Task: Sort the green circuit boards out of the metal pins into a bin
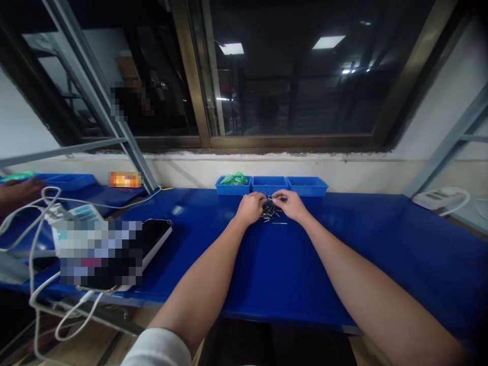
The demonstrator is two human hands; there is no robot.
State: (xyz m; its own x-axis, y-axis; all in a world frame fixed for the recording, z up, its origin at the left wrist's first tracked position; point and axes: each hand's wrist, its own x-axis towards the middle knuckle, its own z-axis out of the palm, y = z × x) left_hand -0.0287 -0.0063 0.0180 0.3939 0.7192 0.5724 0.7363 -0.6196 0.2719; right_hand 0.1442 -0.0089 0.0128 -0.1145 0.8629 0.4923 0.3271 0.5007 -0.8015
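Note:
Both my hands work close together over a loose pile of small, thin metal pins (270,211) on the blue table (274,264). My left hand (251,207) is closed at the left side of the pile, its fingertips pinched. From the right, my right hand (287,203) pinches with thumb and forefinger just above the pins. Something small and dark lies at the fingertips, too small to name. One single pin (280,223) lies apart, in front of the pile. Right behind my hands stand three blue bins; the left bin (233,189) holds green plastic bags (234,178).
A phone (156,239) with white cables lies at the left beside a white power strip (57,213). Another person's hand (23,190) is at the far left table. A white device (442,197) sits at the right end. Grey metal posts flank the table.

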